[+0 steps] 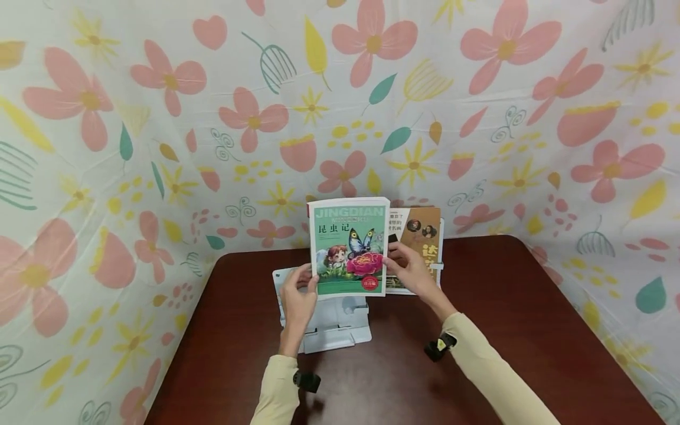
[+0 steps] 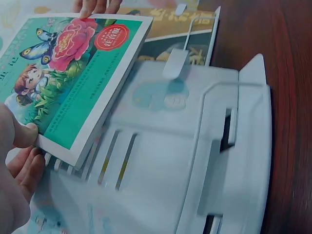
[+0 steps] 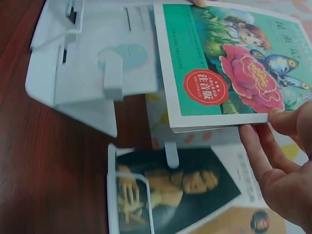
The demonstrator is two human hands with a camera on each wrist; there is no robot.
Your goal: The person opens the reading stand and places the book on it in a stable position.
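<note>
A green-covered book [image 1: 349, 248] with a butterfly and a pink flower is held up between both hands, its cover facing me. My left hand [image 1: 298, 295] pinches its lower left edge, thumb in front and fingers behind. On the opposite edge, my right hand [image 1: 411, 268] grips it the same way, as the right wrist view also shows. Below and behind the book stands a white book stand [image 2: 161, 141] with slots, a bottom ledge and page clips. The book overlaps the upper part of this stand in the head view.
A second book [image 1: 427, 236], brown and white with painted portraits, leans on another stand at the right, partly behind my right hand. Both stands sit on a dark red-brown table [image 1: 478, 354]. A flower-patterned cloth [image 1: 340, 118] hangs behind the table and along its sides.
</note>
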